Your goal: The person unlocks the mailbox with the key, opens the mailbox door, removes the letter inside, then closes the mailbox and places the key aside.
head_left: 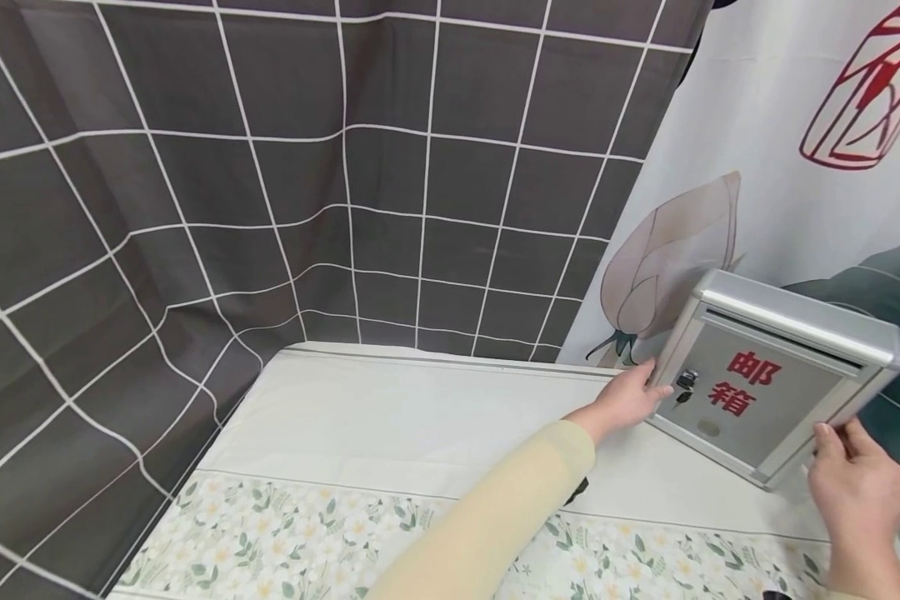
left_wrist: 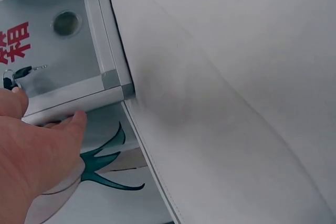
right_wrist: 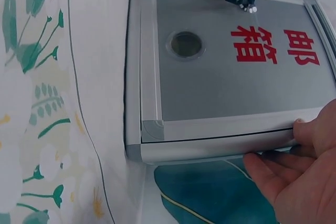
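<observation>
A silver metal mailbox [head_left: 780,417] with red characters on its front stands at the right end of the table, leaning back a little in the head view. My left hand [head_left: 628,398] grips its left side, thumb towards the front near the lock with hanging keys [head_left: 685,386]. On the opposite side, my right hand [head_left: 858,479] holds the frame between thumb and fingers. The left wrist view shows the lower corner of the mailbox [left_wrist: 68,59] against the white tabletop. A round window [right_wrist: 186,44] sits low on the front panel in the right wrist view.
The table wears a white cover [head_left: 420,417] with a floral band [head_left: 285,533] along the front. Behind hangs a dark grid-patterned curtain [head_left: 390,175]; a white printed curtain [head_left: 750,108] hangs behind the mailbox. A small black object [head_left: 577,492] is partly hidden by my left forearm.
</observation>
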{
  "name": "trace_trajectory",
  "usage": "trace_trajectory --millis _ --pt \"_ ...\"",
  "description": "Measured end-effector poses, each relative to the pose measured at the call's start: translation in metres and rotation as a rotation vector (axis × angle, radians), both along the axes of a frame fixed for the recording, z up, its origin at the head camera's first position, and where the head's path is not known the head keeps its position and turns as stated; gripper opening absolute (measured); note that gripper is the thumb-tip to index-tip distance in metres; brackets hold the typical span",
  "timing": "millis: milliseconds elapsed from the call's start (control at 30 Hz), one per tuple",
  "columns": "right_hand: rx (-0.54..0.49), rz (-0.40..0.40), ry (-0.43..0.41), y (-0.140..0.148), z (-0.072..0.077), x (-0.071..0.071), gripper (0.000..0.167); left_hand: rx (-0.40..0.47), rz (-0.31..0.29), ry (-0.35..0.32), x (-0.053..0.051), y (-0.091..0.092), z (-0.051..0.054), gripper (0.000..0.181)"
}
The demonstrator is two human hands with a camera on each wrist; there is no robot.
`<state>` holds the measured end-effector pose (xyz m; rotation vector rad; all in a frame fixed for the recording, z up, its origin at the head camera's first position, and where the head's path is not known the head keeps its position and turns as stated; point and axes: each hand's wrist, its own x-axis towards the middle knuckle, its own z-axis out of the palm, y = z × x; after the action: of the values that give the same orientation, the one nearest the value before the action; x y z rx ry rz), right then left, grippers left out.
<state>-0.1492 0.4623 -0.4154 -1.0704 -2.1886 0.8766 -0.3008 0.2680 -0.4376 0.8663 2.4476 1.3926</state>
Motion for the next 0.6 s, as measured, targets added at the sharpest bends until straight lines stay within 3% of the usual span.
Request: trace_trajectory --millis 233,600 --pt "-0.003 -0.015 0.0 -0.0001 -0.0009 -0.0013 0.054 0.053 0.034 0.029 -0.0003 0.0001 -0.0024 0.061" --pt "0.042 -0.001 0.004 0.0023 -0.0041 -0.0007 0.053 0.114 0.189 0.112 -0.0008 0.0033 -0.0037 0.035"
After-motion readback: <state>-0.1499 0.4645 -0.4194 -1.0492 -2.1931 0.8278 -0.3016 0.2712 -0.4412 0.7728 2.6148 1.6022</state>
